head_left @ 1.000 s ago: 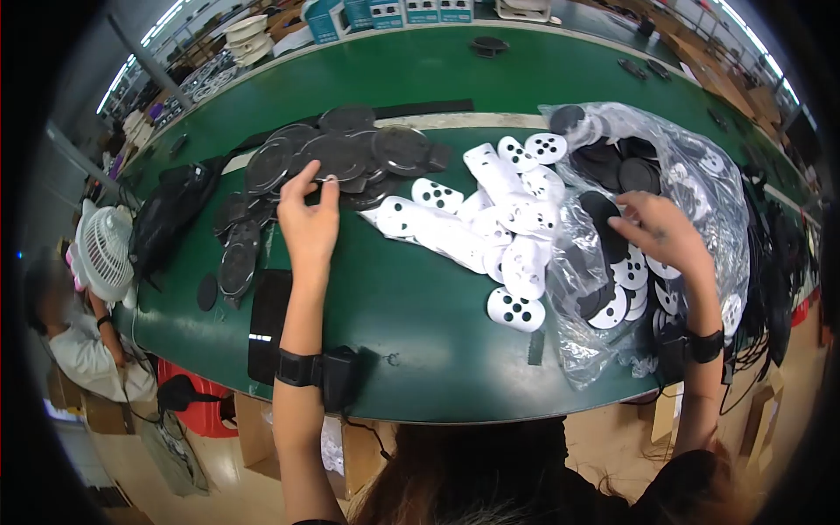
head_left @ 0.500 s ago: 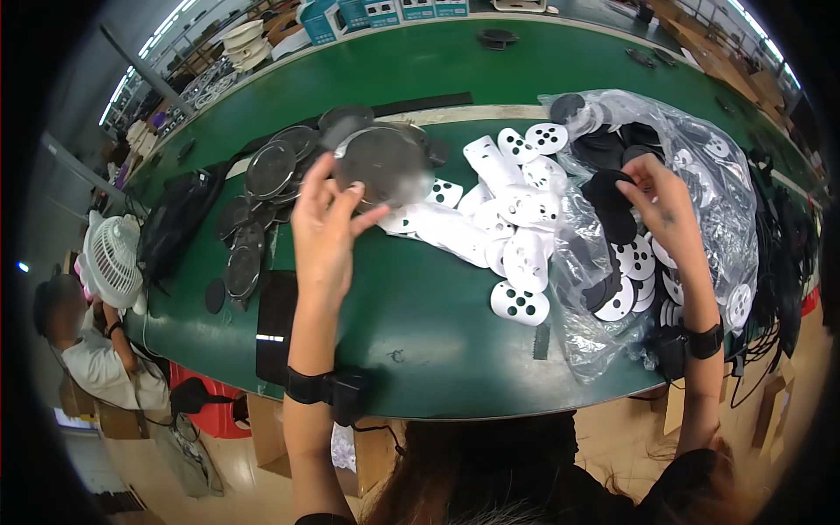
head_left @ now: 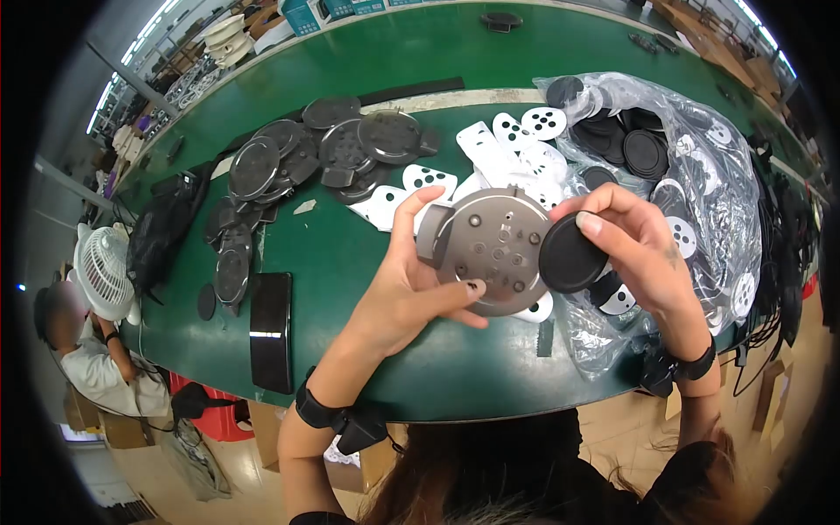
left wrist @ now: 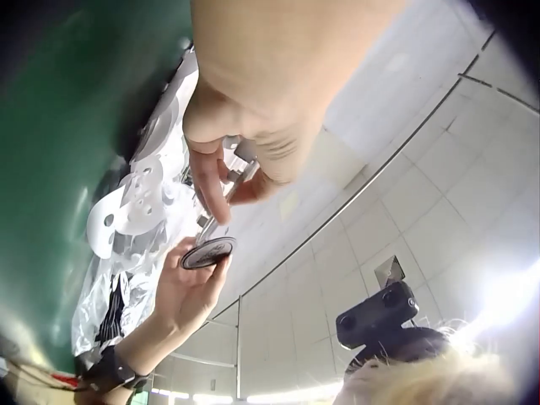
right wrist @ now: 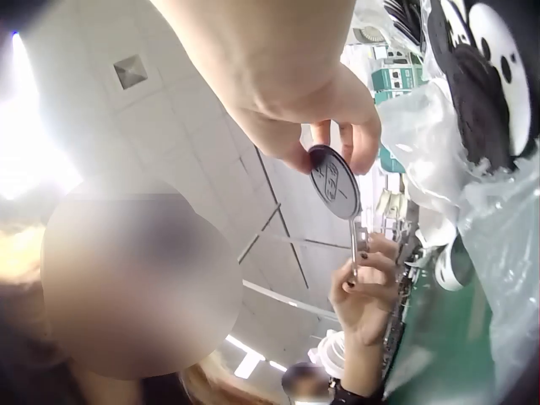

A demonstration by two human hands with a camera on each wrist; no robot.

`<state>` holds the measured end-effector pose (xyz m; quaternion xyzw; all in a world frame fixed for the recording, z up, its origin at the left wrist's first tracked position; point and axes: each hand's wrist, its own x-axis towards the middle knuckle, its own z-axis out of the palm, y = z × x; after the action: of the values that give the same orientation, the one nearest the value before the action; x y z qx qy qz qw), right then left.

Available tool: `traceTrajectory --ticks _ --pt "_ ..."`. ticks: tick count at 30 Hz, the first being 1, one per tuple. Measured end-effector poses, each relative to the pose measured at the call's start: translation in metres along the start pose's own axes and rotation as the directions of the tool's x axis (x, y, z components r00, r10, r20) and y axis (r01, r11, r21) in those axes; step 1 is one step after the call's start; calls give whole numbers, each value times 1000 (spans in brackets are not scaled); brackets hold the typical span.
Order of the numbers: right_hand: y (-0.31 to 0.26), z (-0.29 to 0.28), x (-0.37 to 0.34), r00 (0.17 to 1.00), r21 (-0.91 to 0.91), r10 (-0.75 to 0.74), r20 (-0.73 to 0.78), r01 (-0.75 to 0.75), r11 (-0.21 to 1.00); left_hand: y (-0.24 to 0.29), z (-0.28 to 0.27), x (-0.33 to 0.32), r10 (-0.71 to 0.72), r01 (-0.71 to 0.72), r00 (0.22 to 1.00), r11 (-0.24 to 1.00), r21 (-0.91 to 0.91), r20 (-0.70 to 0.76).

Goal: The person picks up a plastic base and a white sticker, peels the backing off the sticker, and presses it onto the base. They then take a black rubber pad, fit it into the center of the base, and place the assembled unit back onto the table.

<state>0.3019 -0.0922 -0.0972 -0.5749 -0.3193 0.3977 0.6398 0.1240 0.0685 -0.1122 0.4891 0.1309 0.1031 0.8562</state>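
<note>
My left hand (head_left: pixel 394 306) grips a round grey see-through plastic housing (head_left: pixel 494 254) by its left side, thumb over the face and tab beside the palm. Holes and small posts dot that face. Between thumb and fingers, my right hand (head_left: pixel 646 254) pinches a black round pad (head_left: pixel 569 258) at the housing's right edge, overlapping it in the head view. Raised markings show on the pad's other face (right wrist: pixel 335 183) in the right wrist view. In the left wrist view the pad (left wrist: pixel 209 253) appears near-edge-on, just beyond the left fingertips.
More grey housings (head_left: pixel 254 166) lie heaped at the left. White hole-punched pieces (head_left: pixel 542 124) spread across the middle, beside a clear plastic bag (head_left: pixel 713 201) of black pads and white pieces. A glossy black panel (head_left: pixel 272 332) lies near the front edge. Another person sits at far left by a fan (head_left: pixel 107 267).
The left hand has lifted the housing from the heap and brought it right and nearer. The right hand has picked a black pad from the bag area and moved left to meet it.
</note>
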Motion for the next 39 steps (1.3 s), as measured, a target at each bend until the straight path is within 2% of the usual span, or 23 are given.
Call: traceTrajectory --ticks 1,5,7,8,10,11,12,14,15,16,17,18,20,22,23,25,26,28,29,31,35,37,39 --pt "0 -3 0 997 15 78 28 -79 997 -2 5 0 10 -8 999 999 45 -35" --pt "1 0 -2 997 -18 75 11 -75 997 -3 5 -1 75 -78 997 993 91 35" --pt "3 0 -3 991 -92 -130 3 130 987 -5 0 -2 54 -59 998 965 257 27" --pt "1 -2 -5 992 -92 -128 1 128 988 -6 -2 -3 52 -57 998 965 255 28" --pt "-8 -5 -10 1000 3 0 20 -1 1000 -9 -7 -6 49 -47 999 863 503 9" --pt "-10 -2 -11 998 149 -1 68 -9 989 -4 5 -8 90 -90 996 852 515 25" --pt "-9 5 -13 998 151 0 68 -11 989 -6 4 -8 88 -88 996 853 515 24" --pt "-6 17 -17 990 62 -138 -4 138 988 -10 2 -9 74 -138 986 861 490 147" --pt "6 15 -15 924 21 -377 58 376 926 -7 3 -10 40 -129 982 861 493 187" --pt "12 14 -14 822 -216 -564 78 566 796 -8 4 -11 37 -126 982 861 493 186" --pt "10 11 -14 736 -410 -647 199 662 628 -10 6 -11 91 -176 975 874 453 202" --pt "7 9 -13 646 -559 -684 339 723 406 -11 6 -11 146 -225 966 883 412 215" --pt "8 15 -16 622 -607 -670 406 731 310 -13 7 -13 175 -255 959 875 411 223" --pt "13 18 -14 578 -623 -688 439 747 230 -13 13 -16 186 -209 978 877 432 95" --pt "11 19 -15 579 -623 -688 437 747 232 -12 15 -16 184 -206 979 877 433 94" --pt "1 22 -18 690 -692 -596 412 662 288 -11 17 -15 115 -125 992 920 370 49" --pt "-1 23 -18 691 -692 -594 411 661 289 -14 16 -14 114 -124 992 921 369 48" --pt "-4 25 -19 675 -734 -590 443 651 192 -20 11 -12 212 -259 966 814 521 148" --pt "-3 25 -18 677 -737 -590 440 648 194 -20 13 -13 209 -257 966 815 520 150" --pt "2 24 -18 679 -718 -575 456 662 212 -22 17 -13 245 -270 962 771 576 123" --pt "4 23 -18 713 -705 -544 442 651 282 -32 11 -10 258 -276 959 768 578 116" --pt "5 24 -18 719 -679 -538 440 659 324 -30 12 -9 378 -390 910 632 670 173" --pt "5 25 -18 718 -672 -545 433 660 336 -31 13 -9 360 -364 922 673 644 144"
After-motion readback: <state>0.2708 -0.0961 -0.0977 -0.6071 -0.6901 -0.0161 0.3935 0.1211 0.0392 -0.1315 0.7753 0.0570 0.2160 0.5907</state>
